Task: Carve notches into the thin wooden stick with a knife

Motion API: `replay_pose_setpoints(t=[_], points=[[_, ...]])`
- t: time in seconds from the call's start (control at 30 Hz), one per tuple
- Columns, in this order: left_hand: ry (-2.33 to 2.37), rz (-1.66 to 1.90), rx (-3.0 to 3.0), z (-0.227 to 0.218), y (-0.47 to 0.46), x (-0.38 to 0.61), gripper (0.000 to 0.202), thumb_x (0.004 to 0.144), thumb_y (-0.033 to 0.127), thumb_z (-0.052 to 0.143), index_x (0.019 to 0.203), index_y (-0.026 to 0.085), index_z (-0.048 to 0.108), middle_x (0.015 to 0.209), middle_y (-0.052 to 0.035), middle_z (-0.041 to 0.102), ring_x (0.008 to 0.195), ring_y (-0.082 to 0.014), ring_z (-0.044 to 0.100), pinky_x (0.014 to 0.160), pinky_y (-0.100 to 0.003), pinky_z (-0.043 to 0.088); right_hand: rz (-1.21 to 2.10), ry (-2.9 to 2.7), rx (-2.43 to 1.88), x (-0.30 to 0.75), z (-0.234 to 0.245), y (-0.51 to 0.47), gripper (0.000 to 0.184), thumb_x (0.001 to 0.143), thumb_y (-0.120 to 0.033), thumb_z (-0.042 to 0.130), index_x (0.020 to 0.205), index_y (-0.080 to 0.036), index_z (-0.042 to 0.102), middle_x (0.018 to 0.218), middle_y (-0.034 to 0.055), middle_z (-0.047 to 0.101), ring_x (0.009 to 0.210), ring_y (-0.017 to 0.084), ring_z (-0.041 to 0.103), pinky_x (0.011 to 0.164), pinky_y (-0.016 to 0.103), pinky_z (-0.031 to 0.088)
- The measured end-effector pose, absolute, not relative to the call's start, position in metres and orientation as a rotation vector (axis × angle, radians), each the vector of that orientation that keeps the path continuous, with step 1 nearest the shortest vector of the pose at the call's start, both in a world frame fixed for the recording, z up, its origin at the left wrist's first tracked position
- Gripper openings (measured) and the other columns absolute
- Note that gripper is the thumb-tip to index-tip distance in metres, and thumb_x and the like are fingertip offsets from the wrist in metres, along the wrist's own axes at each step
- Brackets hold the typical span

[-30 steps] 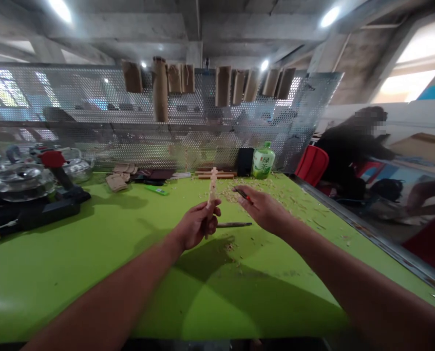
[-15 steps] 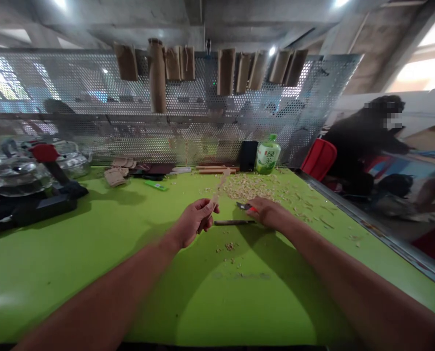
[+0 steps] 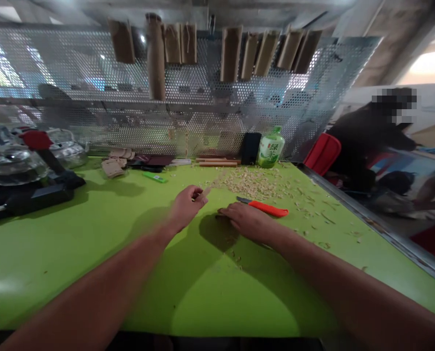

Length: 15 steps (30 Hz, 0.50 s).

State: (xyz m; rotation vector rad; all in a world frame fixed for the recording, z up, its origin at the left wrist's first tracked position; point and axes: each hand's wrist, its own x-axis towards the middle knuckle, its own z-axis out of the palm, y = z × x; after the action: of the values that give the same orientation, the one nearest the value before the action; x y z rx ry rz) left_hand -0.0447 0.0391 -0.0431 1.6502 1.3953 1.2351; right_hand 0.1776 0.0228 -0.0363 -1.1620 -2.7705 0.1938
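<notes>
"Left hand [image 3: 186, 207]?"
"Closed on a thin wooden stick [image 3: 207, 191]."
"Right hand [image 3: 246, 222]?"
"Curled low over the bench [image 3: 56, 263], at six o'clock from the orange utility knife [image 3: 266, 208]; can't tell if it's gripping anything."

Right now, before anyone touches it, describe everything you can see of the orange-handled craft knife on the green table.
The craft knife lies flat and unheld on the green tabletop. Its slim orange-red grip, plastic-looking, runs right; a narrow grey metal blade points left. It sits just beyond the right hand, with pale wood shavings behind it. Whether the fingers touch it is unclear.
</notes>
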Motion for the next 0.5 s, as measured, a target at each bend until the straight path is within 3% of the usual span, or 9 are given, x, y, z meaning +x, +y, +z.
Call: replay_pose_setpoints(t=[0.07,0.13,0.23,0.3,0.4,0.5], points=[[1.493,1.178,1.780,-0.041,0.040,-0.048,0.022,0.072,0.033,0.070,0.085,0.017,0.064,0.082,-0.0030,0.068,0.068,-0.0129,0.057,0.061,-0.023,0.040,0.270,-2.683,-1.161,0.182,-0.036,0.024,0.050,0.081,-0.012,0.049,0.130,-0.014,0.058,0.114,0.0151,0.064,0.104,0.026,0.059,0.092,0.041,0.045],[1.591,1.021,1.913,-0.036,0.038,-0.049,0.021,0.075,0.036,0.067,0.085,0.018,0.064,0.082,-0.0031,0.068,0.070,-0.0145,0.058,0.061,-0.024,0.039,0.499,-2.500,-1.128,0.187,-0.030,0.023,0.043,0.075,-0.012,0.052,0.116,-0.016,0.063,0.105,0.0115,0.064,0.095,0.022,0.059,0.085,0.039,0.047],[1.558,0.658,1.969,-0.028,0.028,-0.045,0.026,0.079,0.043,0.062,0.086,0.018,0.067,0.079,-0.0032,0.069,0.066,-0.0155,0.057,0.058,-0.026,0.039,1.071,-1.956,-1.015,0.195,-0.015,0.017,0.023,0.069,-0.012,0.052,0.088,-0.021,0.059,0.070,-0.0004,0.055,0.060,0.014,0.051,0.055,0.028,0.043],[1.465,0.495,2.037,-0.025,0.019,-0.038,0.029,0.079,0.046,0.062,0.085,0.018,0.068,0.081,-0.0040,0.070,0.068,-0.0160,0.058,0.060,-0.026,0.040,1.283,-1.553,-0.844,0.196,-0.003,0.011,0.019,0.065,-0.015,0.057,0.082,-0.023,0.053,0.064,-0.0045,0.050,0.050,0.011,0.044,0.046,0.024,0.034],[1.274,0.397,2.075,-0.024,0.002,-0.026,0.023,0.082,0.039,0.060,0.089,0.019,0.069,0.081,-0.0024,0.070,0.066,-0.0142,0.058,0.061,-0.026,0.041,1.390,-1.232,-0.697,0.190,0.008,0.002,0.022,0.077,-0.039,0.061,0.094,-0.026,0.056,0.074,-0.0039,0.054,0.048,0.009,0.040,0.041,0.024,0.029],[1.293,0.267,2.123,-0.025,-0.012,-0.016,0.025,0.081,0.041,0.061,0.090,0.019,0.069,0.079,-0.0025,0.067,0.063,-0.0141,0.056,0.059,-0.026,0.040,1.445,-1.130,-0.672,0.179,0.009,-0.004,0.034,0.082,-0.059,0.056,0.089,-0.026,0.056,0.058,-0.0068,0.042,0.043,0.009,0.034,0.039,0.023,0.027]])
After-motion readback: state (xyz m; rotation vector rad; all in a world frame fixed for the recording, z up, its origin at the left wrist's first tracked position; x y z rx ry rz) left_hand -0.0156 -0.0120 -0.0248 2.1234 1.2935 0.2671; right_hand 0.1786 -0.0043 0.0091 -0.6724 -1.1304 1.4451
